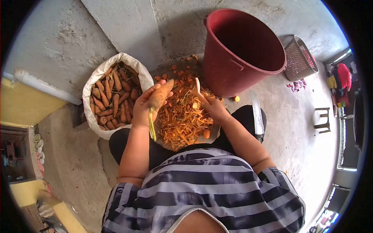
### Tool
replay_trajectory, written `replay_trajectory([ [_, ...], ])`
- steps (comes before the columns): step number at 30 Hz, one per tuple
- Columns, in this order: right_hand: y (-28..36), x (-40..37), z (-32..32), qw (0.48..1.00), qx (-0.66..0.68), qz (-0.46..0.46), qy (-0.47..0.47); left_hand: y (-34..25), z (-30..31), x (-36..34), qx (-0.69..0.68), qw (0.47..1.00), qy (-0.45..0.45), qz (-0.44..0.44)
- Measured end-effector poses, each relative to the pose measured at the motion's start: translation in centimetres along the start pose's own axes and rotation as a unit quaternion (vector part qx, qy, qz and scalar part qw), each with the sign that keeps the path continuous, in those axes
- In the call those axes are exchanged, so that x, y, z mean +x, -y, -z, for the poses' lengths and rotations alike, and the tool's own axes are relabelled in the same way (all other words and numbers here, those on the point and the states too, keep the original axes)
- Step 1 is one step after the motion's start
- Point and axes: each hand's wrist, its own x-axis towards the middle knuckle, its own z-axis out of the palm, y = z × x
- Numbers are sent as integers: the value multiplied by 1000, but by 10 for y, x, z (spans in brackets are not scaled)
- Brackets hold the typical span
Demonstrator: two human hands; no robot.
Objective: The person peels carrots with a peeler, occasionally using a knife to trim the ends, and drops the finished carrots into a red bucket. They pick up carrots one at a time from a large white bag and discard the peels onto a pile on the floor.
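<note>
My left hand [144,105] is closed round an unpeeled carrot [161,94], whose green stalks hang down past my wrist. In my right hand [215,110] is a pale pink peeler [199,88], its end pointing up and away from the carrot; a gap separates the two. Below and between both hands spreads a heap of orange carrot peelings [184,122] on the floor. A knife [257,114] with a broad blade rests by my right knee.
Left stands a white sack [88,103] with its rim rolled down, full of carrots [112,97]. A large dark red bin [221,58] stands ahead against the wall. Beside it is a grey perforated basket [298,58]. Cut carrot pieces [236,98] lie by the bin's base.
</note>
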Motion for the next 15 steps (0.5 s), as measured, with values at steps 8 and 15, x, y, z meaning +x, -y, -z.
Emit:
replay_trajectory([
  [8, 28, 2, 14, 944, -171, 211, -185, 26, 2, 1, -78, 986, -88, 121],
  [15, 85, -18, -19, 970, 88, 223, -26, 52, 47, -1, -158, 936, -158, 274],
])
